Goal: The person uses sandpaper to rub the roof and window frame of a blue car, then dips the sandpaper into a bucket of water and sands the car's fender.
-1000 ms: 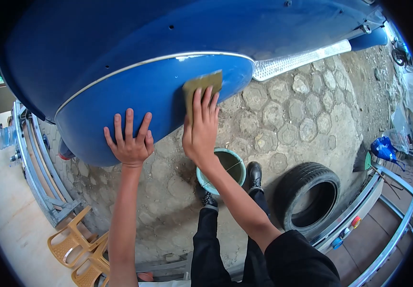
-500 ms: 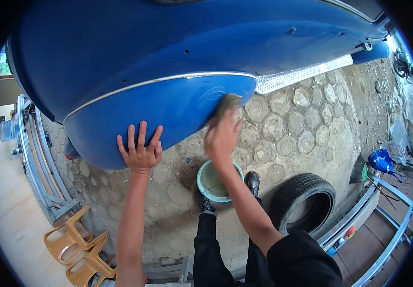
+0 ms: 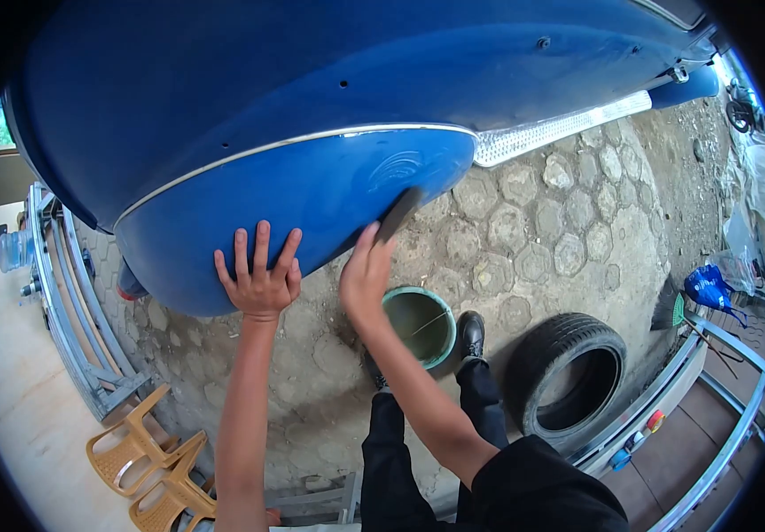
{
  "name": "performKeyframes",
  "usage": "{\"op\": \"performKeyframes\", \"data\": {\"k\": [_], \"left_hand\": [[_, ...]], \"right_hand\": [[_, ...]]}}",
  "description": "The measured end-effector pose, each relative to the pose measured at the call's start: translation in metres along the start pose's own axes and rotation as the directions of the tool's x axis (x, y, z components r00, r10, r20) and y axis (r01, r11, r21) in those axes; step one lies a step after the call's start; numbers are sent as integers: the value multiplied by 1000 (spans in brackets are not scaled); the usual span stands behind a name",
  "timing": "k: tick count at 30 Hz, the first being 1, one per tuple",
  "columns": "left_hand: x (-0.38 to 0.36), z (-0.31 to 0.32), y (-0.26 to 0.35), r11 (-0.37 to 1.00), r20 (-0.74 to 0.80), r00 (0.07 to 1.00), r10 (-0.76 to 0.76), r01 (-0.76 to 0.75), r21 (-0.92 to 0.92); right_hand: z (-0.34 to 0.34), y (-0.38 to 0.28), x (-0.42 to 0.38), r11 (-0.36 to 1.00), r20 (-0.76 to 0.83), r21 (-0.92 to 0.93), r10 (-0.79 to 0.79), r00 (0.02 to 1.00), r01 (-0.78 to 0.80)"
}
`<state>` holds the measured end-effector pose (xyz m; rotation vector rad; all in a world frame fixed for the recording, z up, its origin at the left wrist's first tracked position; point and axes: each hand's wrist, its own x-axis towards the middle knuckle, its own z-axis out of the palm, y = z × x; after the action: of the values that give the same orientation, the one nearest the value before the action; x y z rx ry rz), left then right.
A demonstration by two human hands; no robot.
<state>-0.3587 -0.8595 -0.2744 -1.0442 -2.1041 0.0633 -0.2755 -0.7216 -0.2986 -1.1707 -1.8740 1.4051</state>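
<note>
My left hand lies flat with fingers spread on the lower blue fender panel of a vehicle. Held in my right hand is a dark flat piece of what looks like sandpaper, at the panel's lower edge; motion blurs it slightly. Pale curved streaks show on the blue paint just above it. Below my right forearm, a green bucket of cloudy water stands on the ground between my feet, partly hidden by the arm.
A loose tire lies to the right of my feet. Metal frames stand at left, near tan plastic chairs. A textured metal step runs along the vehicle's underside. Hexagonal pavers cover the ground.
My right hand has moved left and down along the panel with the sandpaper, uncovering more curved streaks and the bucket. My left hand stays in place on the panel.
</note>
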Motion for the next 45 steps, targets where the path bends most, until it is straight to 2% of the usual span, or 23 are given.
{"op": "performKeyframes", "data": {"k": [1,4,6,8,10,12,15,17,19,22,24,27,28,29,30,32,34,36,37,39,40,42,45], "left_hand": [[-1,-1,0,1000,4,1000,0,0,-3],[1,0,3,1000,-12,1000,6,-6,-12],[-2,-1,3,1000,-11,1000,2,-2,-10],[0,1,5,1000,-20,1000,8,-8,-17],[1,-1,2,1000,-32,999,14,-15,-17],[1,-2,2,1000,-19,1000,12,-12,-10],[2,-2,1,1000,2,1000,16,-16,4],[1,-5,1,1000,32,999,19,-19,7],[-4,-1,1,1000,20,1000,9,-9,11],[-4,-3,1,1000,20,1000,18,-18,14],[1,-3,1,999,7,999,38,-38,13],[2,-5,0,999,25,999,38,-39,13],[3,-3,1,999,15,999,40,-40,13],[2,-3,0,999,7,999,46,-47,16],[1,-3,-1,998,4,999,52,-52,18],[1,-4,1,999,18,999,50,-50,13],[2,-5,-2,998,18,998,56,-56,20],[3,-4,-1,998,8,998,55,-55,17],[1,-5,1,998,7,998,56,-56,15],[2,-3,-2,998,-7,998,63,-63,15],[0,-3,-3,998,6,999,50,-50,24],[-4,-3,-3,999,35,999,35,-36,24],[-4,0,-7,999,25,999,44,-45,29]], "right_hand": [[-3,-4,-6,988,-10,-107,-109,994,107],[-17,7,63,948,19,227,224,974,-223],[-12,26,91,900,48,267,344,938,-344],[-19,26,78,925,59,225,302,951,-308],[-19,5,17,986,99,120,107,989,-118],[-13,22,29,990,3,90,110,994,-110],[-6,44,77,952,-81,192,260,962,-241],[-25,32,77,882,92,252,389,917,-399],[-11,7,27,981,-122,140,150,981,-133],[-17,11,27,967,-49,195,174,983,-162],[-32,34,83,782,219,382,442,870,-493],[-41,27,94,776,233,315,496,837,-547],[-36,18,81,880,60,296,371,927,-372],[-22,4,49,950,-107,248,223,969,-191],[-15,-3,33,986,-259,167,59,964,-16],[-14,36,54,965,-135,240,140,981,-105],[-16,56,87,889,-7,364,303,953,-280],[-30,53,115,707,140,488,517,845,-513],[-37,35,104,728,156,453,503,850,-514],[-30,1,54,922,-31,314,250,968,-228],[-27,-5,41,973,-101,218,103,990,-79],[-18,32,62,937,-37,218,289,957,-274],[-33,57,110,834,169,332,408,897,-441]]}}
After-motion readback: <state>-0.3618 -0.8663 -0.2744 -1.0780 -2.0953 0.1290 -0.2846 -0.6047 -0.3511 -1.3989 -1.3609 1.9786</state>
